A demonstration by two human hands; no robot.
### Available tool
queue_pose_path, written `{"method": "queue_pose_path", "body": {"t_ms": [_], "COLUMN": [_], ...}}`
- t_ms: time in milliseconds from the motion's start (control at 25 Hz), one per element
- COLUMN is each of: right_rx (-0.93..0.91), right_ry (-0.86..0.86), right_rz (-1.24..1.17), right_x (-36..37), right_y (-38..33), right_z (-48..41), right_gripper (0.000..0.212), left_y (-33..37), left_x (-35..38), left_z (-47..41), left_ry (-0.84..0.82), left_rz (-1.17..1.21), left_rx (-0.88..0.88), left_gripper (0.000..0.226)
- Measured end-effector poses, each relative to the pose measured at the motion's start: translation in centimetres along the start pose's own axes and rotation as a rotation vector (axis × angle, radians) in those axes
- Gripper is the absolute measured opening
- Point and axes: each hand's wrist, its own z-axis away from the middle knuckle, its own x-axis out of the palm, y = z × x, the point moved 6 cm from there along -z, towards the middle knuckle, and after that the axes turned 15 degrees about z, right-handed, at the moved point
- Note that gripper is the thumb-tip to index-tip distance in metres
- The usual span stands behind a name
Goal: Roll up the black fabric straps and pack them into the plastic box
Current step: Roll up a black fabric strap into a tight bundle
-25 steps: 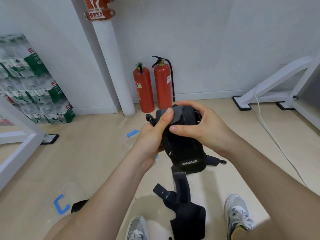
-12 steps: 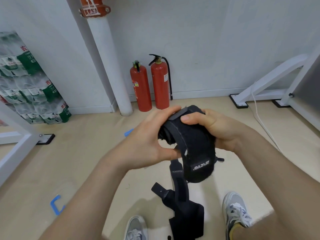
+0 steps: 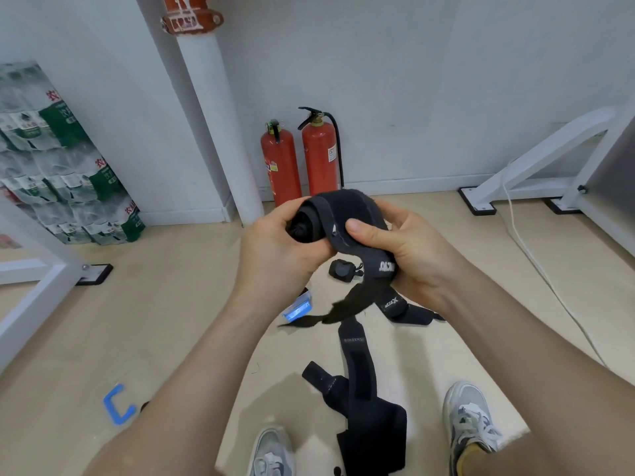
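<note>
A black fabric strap (image 3: 338,214), partly rolled, is held at chest height over the floor. My left hand (image 3: 275,249) grips the rolled end, and my right hand (image 3: 409,249) grips the outer wrap with its thumb pressed on top. A loose tail (image 3: 350,300) of the strap hangs below my hands. A second black strap (image 3: 364,400) lies flat on the floor between my shoes. A third strap (image 3: 402,309) lies on the floor under my right hand, and a small rolled black bundle (image 3: 342,270) sits beside it. A clear plastic piece with a blue latch (image 3: 298,309) lies below my left hand.
Two red fire extinguishers (image 3: 299,159) stand at the wall next to a white pipe (image 3: 213,115). Packs of bottled water (image 3: 65,173) are stacked at the left. White frame legs (image 3: 536,159) and a white cable (image 3: 536,262) are at the right. A blue clip (image 3: 115,403) lies on the floor lower left.
The strap has been turned and wound tighter between my hands, and its tail now hangs free below. My hands have shifted slightly upward in view.
</note>
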Motion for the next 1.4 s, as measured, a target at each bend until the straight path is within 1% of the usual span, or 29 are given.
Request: {"method": "queue_pose_path", "body": {"t_ms": [80,120,200,280,320,360,440,520,600,640,680,760,840,920,1000,1040,1080,1120,1160,1200,1240,1280,1320,1360,1400], "right_rx": [-0.011,-0.018,-0.038,-0.027,-0.017,-0.016,-0.042,-0.088,-0.118,-0.114,-0.099,-0.058,-0.028,-0.026,-0.025,-0.024,-0.015,0.007,0.035,0.067,0.108,0.144,0.162,0.165,0.162], "right_ry": [0.015,0.033,0.069,0.122,0.147,0.154,0.123,0.116,0.123,0.111,0.089,0.057,0.069,0.162,0.317,0.355,0.344,0.288,0.21,0.138,0.07,0.019,0.004,0.021,0.066], "right_rz": [0.066,0.11,0.173,0.225,0.281,0.356,0.503,0.558,0.543,0.532,0.526,0.527,0.547,0.664,0.856,0.887,0.85,0.756,0.625,0.459,0.261,0.091,-0.014,-0.052,-0.043], "right_x": [0.0,-0.2,-0.7,-1.6,-2.0,-2.0,-1.4,-0.9,-1.1,-1.3,-1.4,-1.6,-1.9,-2.6,-3.1,-3.1,-3.0,-2.7,-2.3,-2.0,-1.6,-1.2,-0.9,-0.9,-1.0], "right_y": [0.2,0.2,0.0,-0.1,-0.2,-0.3,-0.4,-0.8,-1.5,-1.8,-1.9,-2.1,-1.9,-2.2,-2.5,-2.5,-2.1,-1.5,-1.0,-0.5,-0.2,-0.1,0.0,0.2,0.4], "right_z": [-0.1,-0.1,-0.1,-0.1,-0.1,0.0,0.2,0.4,0.5,0.5,0.6,0.8,0.8,0.8,0.9,0.9,0.7,0.4,0.3,0.3,0.3,0.4,0.6,0.7,0.7], "right_gripper": [0.06,0.061,0.065,0.082,0.092,0.099,0.105,0.103,0.102,0.102,0.103,0.104,0.101,0.088,0.078,0.075,0.072,0.07,0.069,0.065,0.056,0.042,0.025,0.012,0.01], "left_y": [-0.4,-0.6,-0.9,-1.0,-1.1,-1.3,-1.9,-2.1,-1.9,-1.7,-1.6,-1.7,-1.7,-1.8,-1.5,-1.4,-1.4,-1.6,-1.5,-1.4,-1.3,-0.8,-0.4,-0.3,-0.4], "left_x": [0.3,0.5,0.7,1.1,1.2,1.3,1.2,1.3,1.5,1.6,1.7,2.1,2.2,2.1,1.8,1.8,1.9,2.0,2.3,2.6,2.9,3.2,3.8,4.6,5.3], "left_z": [-0.1,-0.1,0.0,0.3,0.5,0.6,0.6,0.5,0.6,0.6,0.7,0.7,0.7,0.5,0.2,0.2,0.2,0.2,0.3,0.4,0.7,1.0,1.3,1.8,2.2], "left_ry": [-0.02,-0.061,-0.176,-0.295,-0.314,-0.292,-0.174,-0.084,-0.043,-0.038,-0.041,-0.07,-0.104,-0.128,-0.145,-0.154,-0.157,-0.149,-0.137,-0.12,-0.099,-0.084,-0.097,-0.14,-0.203], "left_rz": [0.09,0.113,0.199,0.38,0.446,0.457,0.371,0.377,0.491,0.538,0.566,0.581,0.555,0.527,0.514,0.526,0.527,0.487,0.391,0.235,0.054,-0.146,-0.311,-0.445,-0.531], "left_rx": [-0.101,-0.147,-0.245,-0.341,-0.387,-0.42,-0.443,-0.423,-0.407,-0.403,-0.401,-0.419,-0.427,-0.404,-0.365,-0.346,-0.328,-0.301,-0.243,-0.166,-0.067,0.064,0.216,0.342,0.397], "left_gripper": [0.029,0.027,0.032,0.039,0.041,0.043,0.047,0.045,0.051,0.053,0.051,0.038,0.033,0.035,0.04,0.04,0.037,0.032,0.029,0.032,0.042,0.052,0.059,0.061,0.061]}}
